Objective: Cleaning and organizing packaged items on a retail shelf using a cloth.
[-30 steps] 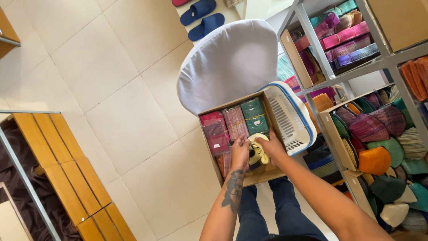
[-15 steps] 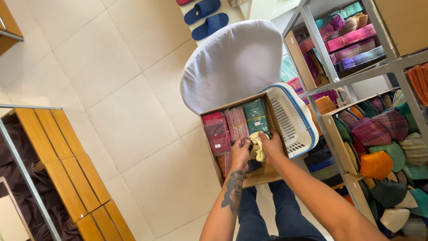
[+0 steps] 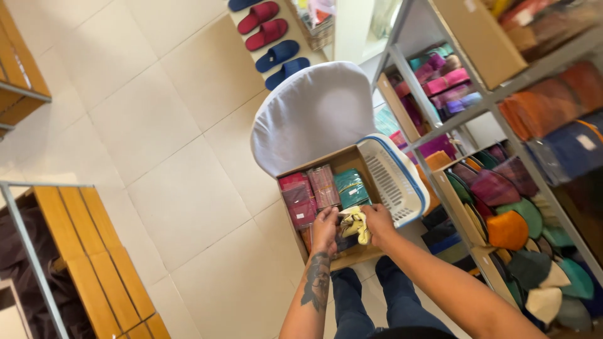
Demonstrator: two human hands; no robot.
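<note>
Both hands work over an open cardboard box (image 3: 352, 254) that sits on a seat in front of the person's knees. Left hand (image 3: 325, 227) and right hand (image 3: 379, 223) meet on a pale yellow cloth bundle (image 3: 355, 224); each grip is closed on it, the left from its left end, the right from its right end. The bundle is held just above the box's near half.

Just beyond the grip, inside the box, lie wrapped packets side by side: a dark pink packet (image 3: 297, 201) furthest left, a pink-striped packet (image 3: 324, 186) in the middle, a green packet (image 3: 351, 187) on the right. Right of the grip, a white plastic basket (image 3: 392, 179) with a blue rim leans tilted against the box. Beyond the box stands a white-covered chair back (image 3: 311, 116). Further right, metal shelves (image 3: 496, 119) hold coloured cloth goods.
</note>
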